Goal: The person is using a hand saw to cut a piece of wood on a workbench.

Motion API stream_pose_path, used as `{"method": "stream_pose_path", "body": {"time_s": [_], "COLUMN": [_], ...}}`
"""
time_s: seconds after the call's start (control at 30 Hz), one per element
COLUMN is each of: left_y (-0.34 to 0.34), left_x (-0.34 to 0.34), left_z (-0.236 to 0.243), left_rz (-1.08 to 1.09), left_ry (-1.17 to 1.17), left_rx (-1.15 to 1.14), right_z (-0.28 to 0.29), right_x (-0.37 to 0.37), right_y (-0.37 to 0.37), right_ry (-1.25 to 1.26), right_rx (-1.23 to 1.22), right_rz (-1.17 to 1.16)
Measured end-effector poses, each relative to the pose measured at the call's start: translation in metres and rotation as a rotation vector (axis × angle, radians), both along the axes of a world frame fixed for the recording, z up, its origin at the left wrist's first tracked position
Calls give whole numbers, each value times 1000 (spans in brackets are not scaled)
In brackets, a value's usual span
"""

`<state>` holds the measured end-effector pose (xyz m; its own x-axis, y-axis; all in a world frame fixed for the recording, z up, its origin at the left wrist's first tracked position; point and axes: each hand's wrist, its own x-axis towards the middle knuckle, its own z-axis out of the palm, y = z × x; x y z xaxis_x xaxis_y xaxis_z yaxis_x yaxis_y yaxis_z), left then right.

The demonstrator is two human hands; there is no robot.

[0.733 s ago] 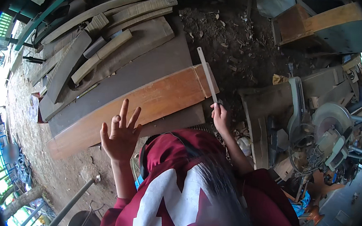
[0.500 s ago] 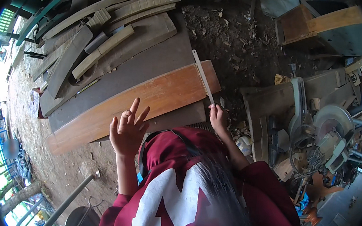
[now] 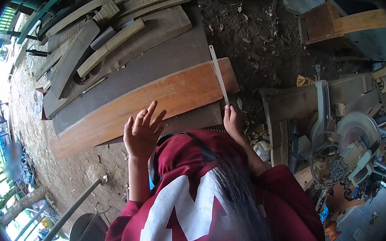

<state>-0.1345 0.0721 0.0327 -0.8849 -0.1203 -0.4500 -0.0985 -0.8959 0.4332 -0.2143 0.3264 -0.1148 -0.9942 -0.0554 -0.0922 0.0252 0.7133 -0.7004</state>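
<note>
A long reddish-brown wooden board (image 3: 157, 105) lies slanted over a dark brown panel. Across its right end runs a thin metal ruler (image 3: 217, 73). My right hand (image 3: 232, 118) is closed on the ruler's near end, beside the board's near edge. To the left, my left hand (image 3: 142, 135) is raised, its fingers apart and slightly bent, with nothing in them. Its fingertips appear in front of the board's near edge; whether they touch it I cannot tell.
Several curved wood pieces (image 3: 111, 48) lie on the dark panel (image 3: 173, 59) at the back left. A saw with a round blade (image 3: 359, 131) stands at the right. A wooden box (image 3: 318, 23) is at the back right. A pole (image 3: 73, 211) slants at the lower left.
My left hand has shifted slightly to the right and its fingers have drawn nearer each other and bent a little. My right hand still holds the ruler across the board; the view has shifted slightly.
</note>
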Motion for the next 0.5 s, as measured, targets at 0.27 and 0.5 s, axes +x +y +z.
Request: {"method": "stream_pose_path", "body": {"time_s": [0.27,0.5], "left_y": [33,46], "left_x": [-31,-84], "left_z": [-40,-106], "left_rz": [-555,-887], "left_ry": [-155,152], "left_rx": [-2147,-2387], "right_z": [-3,3], "right_x": [-1,0], "right_y": [3,6], "right_ry": [13,99], "right_rx": [43,53], "right_rz": [66,170]}}
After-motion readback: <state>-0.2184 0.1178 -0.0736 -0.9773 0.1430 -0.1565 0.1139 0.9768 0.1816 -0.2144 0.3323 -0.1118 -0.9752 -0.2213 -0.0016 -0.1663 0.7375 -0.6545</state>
